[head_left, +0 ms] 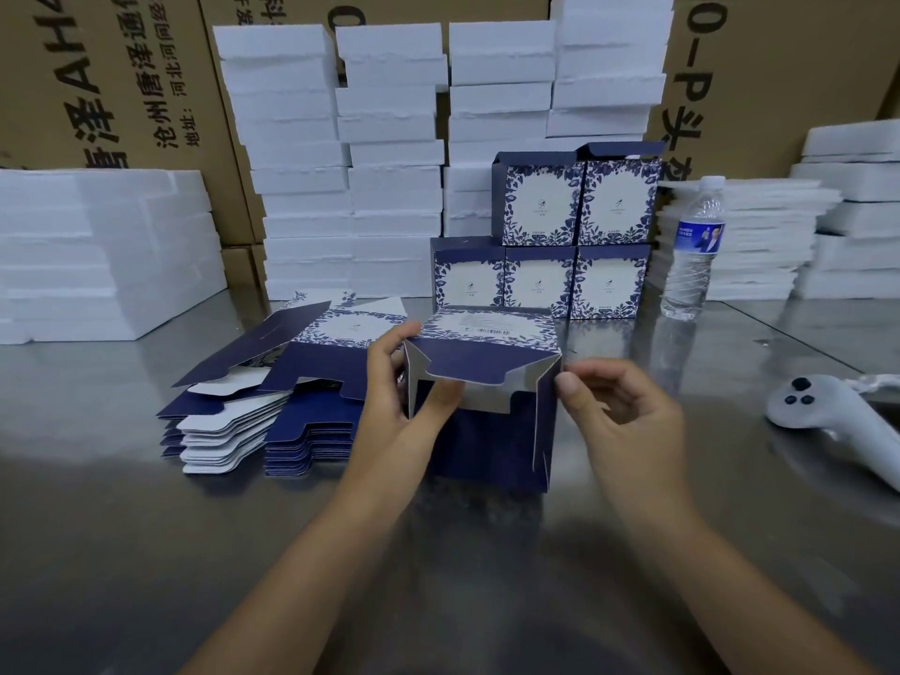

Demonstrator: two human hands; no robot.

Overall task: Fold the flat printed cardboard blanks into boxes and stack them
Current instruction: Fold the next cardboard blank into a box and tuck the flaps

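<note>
A half-folded navy box with a blue floral print (492, 421) stands on the steel table (146, 552) in front of me, its end flaps partly turned in. My left hand (399, 397) grips the box's left side, thumb under the inner flap. My right hand (618, 401) pinches the right side flap at its edge. A pile of flat navy blanks (263, 416) lies to the left. Several finished boxes (550, 246) are stacked in two rows behind.
White foam blocks (341, 163) are piled along the back, at the left (97, 255) and at the right (828, 211), before brown cartons. A water bottle (694, 250) stands right of the finished boxes. A white handheld controller (823, 411) lies at the right.
</note>
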